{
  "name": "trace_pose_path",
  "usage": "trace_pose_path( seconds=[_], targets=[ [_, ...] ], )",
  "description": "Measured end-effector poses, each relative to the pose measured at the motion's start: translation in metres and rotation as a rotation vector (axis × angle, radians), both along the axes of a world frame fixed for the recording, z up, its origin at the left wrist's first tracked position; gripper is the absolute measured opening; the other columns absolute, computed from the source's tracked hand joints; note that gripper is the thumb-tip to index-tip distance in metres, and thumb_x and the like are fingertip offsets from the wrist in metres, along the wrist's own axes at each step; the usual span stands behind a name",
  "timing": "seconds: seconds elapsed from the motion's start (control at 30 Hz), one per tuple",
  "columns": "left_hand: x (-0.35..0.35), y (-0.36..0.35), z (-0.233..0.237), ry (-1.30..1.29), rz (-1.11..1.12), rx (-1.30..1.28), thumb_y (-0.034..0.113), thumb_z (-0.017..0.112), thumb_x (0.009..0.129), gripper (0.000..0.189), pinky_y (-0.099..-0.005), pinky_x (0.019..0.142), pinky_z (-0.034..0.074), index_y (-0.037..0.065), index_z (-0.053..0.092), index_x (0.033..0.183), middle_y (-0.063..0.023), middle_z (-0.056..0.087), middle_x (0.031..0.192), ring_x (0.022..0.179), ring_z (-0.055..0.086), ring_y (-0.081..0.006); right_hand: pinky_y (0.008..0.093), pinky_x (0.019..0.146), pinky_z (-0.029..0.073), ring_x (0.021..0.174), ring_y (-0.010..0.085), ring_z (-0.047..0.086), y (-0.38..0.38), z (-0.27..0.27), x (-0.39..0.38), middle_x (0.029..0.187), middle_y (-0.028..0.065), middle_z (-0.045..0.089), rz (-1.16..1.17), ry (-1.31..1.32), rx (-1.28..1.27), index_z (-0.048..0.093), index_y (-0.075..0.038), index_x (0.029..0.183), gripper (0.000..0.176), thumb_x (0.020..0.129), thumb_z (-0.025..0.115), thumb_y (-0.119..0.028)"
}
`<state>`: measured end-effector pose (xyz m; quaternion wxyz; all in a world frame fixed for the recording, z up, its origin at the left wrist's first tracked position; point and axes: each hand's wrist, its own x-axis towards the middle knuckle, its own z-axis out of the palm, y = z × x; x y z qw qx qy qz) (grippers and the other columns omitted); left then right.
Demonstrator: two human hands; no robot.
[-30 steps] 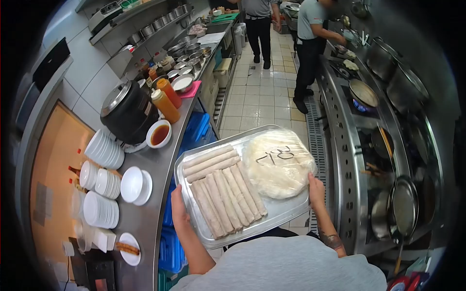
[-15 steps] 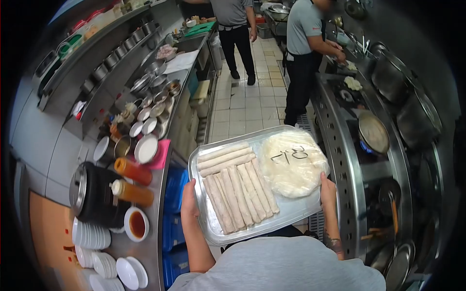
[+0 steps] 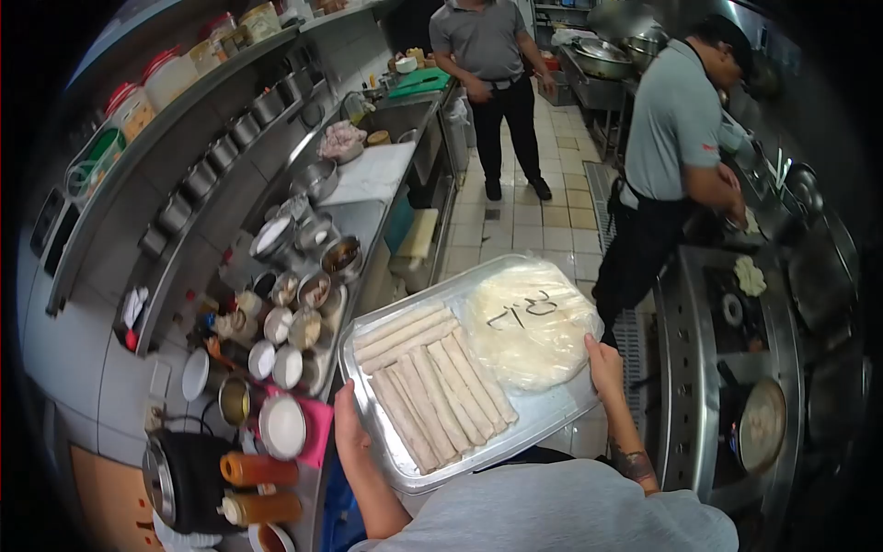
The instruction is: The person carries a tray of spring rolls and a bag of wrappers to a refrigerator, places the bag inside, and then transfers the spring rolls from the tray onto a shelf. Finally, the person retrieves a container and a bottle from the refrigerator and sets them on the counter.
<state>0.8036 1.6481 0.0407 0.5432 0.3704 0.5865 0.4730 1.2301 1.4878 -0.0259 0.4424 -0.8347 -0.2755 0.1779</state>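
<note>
Between my two hands is a metal tray (image 3: 543,425), held in front of my body and slightly tilted. My left hand (image 3: 351,425) grips its left edge, thumb up along the rim. On the right rim my right hand (image 3: 603,370) is closed, its thumb over the edge beside a round plastic-wrapped stack (image 3: 529,345) with dark writing on it. Several long pale rolls (image 3: 441,396) lie on the tray's left part, most side by side lengthwise and a few across the far end.
On the left, a steel counter (image 3: 363,221) bears bowls, sauce bottles (image 3: 262,508) and a black pot (image 3: 189,483). A co-worker (image 3: 676,138) leans over the stove (image 3: 685,368) at right. Another person (image 3: 487,46) stands on the tiled aisle (image 3: 561,216). A pan (image 3: 762,423) sits on a burner.
The view has shifted, and the tray sits slightly further left in it, still in both hands. The far person's arm is now lowered toward the waist. The co-worker's head is now visible.
</note>
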Motion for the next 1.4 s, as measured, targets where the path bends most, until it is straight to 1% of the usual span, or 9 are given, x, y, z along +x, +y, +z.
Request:
trace_pose_path(
  seconds=[0.1,0.2,0.3,0.33,0.47,0.67,1.07,1.23,1.4],
  targets=[
    [0.05,0.079,0.016,0.011,-0.075,-0.006,0.044,0.057,0.084,0.06,-0.041,0.106,0.022,0.001,0.047,0.125,-0.0153,0.041,0.136,0.128,0.033,-0.0251,0.0375,0.062,0.042,0.063,0.0186,0.055,0.076,0.02,0.039,0.065,0.0194,0.06,-0.038,0.062,-0.031,0.06,0.009,0.074,0.058,0.089,0.053,-0.047],
    [0.108,0.153,0.022,0.043,-0.121,-0.059,0.044,0.056,0.084,0.061,-0.0415,0.106,0.021,0.0,0.047,0.125,-0.0163,0.039,0.136,0.127,0.032,-0.0254,0.0427,0.064,0.043,0.063,0.035,0.059,0.137,0.018,0.085,0.069,0.0285,0.057,-0.097,0.022,0.019,0.058,0.009,0.072,0.061,0.086,0.055,-0.05],
    [0.175,0.218,0.036,0.115,-0.138,-0.088,0.046,0.056,0.083,0.065,-0.0417,0.106,0.021,-0.001,0.044,0.127,-0.0174,0.039,0.136,0.127,0.032,-0.0265,0.0421,0.064,0.043,0.061,0.032,0.057,0.19,0.019,0.141,0.068,0.028,0.057,-0.13,0.109,0.016,0.057,0.009,0.072,0.06,0.086,0.055,-0.048],
    [0.194,0.241,0.037,0.032,-0.177,-0.082,0.043,0.053,0.086,0.054,-0.0374,0.102,0.029,0.002,0.052,0.123,-0.0096,0.054,0.124,0.117,0.046,-0.0218,0.0408,0.064,0.044,0.062,0.0298,0.057,0.209,0.027,0.156,0.068,0.0276,0.057,-0.162,0.134,-0.002,0.058,0.009,0.074,0.058,0.087,0.056,-0.047],
    [0.262,0.342,0.02,-0.272,-0.359,-0.054,0.036,0.052,0.089,0.045,-0.0316,0.09,0.042,0.0,0.057,0.114,-0.0083,0.061,0.112,0.101,0.057,-0.0196,0.0418,0.064,0.044,0.064,0.0329,0.059,0.292,0.029,0.223,0.068,0.0279,0.057,-0.181,0.105,-0.025,0.058,0.01,0.073,0.06,0.087,0.054,-0.049],
    [0.328,0.488,0.004,-0.231,-0.176,-0.034,0.038,0.051,0.089,0.046,-0.0342,0.089,0.046,0.0,0.058,0.114,-0.0103,0.063,0.11,0.098,0.061,-0.0221,0.0438,0.065,0.044,0.071,0.0445,0.058,0.463,0.048,0.325,0.073,0.0297,0.058,-0.047,-0.013,-0.012,0.058,0.01,0.075,0.064,0.085,0.053,-0.053],
    [0.462,0.735,0.023,-0.222,0.127,-0.043,0.037,0.052,0.088,0.043,-0.0375,0.088,0.046,0.002,0.057,0.112,-0.0118,0.061,0.108,0.097,0.059,-0.0248,0.0403,0.062,0.042,0.061,0.0349,0.054,0.802,0.057,0.476,0.068,0.0262,0.057,0.159,0.03,-0.001,0.057,0.008,0.071,0.061,0.085,0.055,-0.052],
    [0.548,0.883,-0.01,-0.275,0.008,-0.039,0.037,0.054,0.087,0.043,-0.0387,0.084,0.048,0.001,0.059,0.11,-0.0124,0.063,0.104,0.094,0.061,-0.0247,0.0395,0.061,0.041,0.06,0.026,0.052,0.904,0.048,0.561,0.065,0.0229,0.057,0.06,0.022,0.053,0.057,0.008,0.07,0.059,0.087,0.055,-0.048],
    [0.66,1.005,-0.007,-0.1,-0.099,-0.007,0.035,0.058,0.085,0.055,-0.0365,0.097,0.035,-0.004,0.046,0.123,-0.0154,0.053,0.117,0.112,0.048,-0.0237,0.0398,0.062,0.04,0.062,0.0217,0.05,0.992,0.028,0.67,0.064,0.0216,0.054,-0.026,0.01,0.115,0.054,0.01,0.071,0.06,0.089,0.052,-0.047]
  ],
)
